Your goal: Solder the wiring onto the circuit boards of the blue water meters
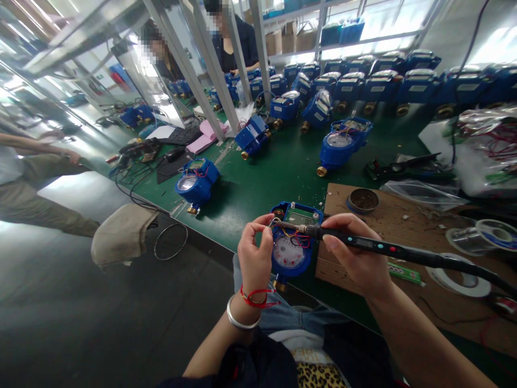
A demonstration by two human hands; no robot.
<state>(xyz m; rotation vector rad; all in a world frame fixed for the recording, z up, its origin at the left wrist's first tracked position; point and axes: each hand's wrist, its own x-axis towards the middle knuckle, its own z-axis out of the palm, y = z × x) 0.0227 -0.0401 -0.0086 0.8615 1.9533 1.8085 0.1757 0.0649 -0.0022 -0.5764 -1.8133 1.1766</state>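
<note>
A blue water meter (291, 253) with its cover off lies at the near edge of the green bench, its dial and coloured wires showing. My left hand (254, 253) is at the meter's left side, thumb and forefinger pinched on a thin strand of solder wire. My right hand (355, 253) is closed around a black soldering iron (363, 245); the iron's tip reaches the wires by the meter's circuit board.
Several more blue meters (343, 143) lie on the green bench (262, 183), with rows of them at the back. A wooden board (404, 226) carries a round tin (363, 200) and solder reels (484, 237). Other people sit at the far side and stand at left.
</note>
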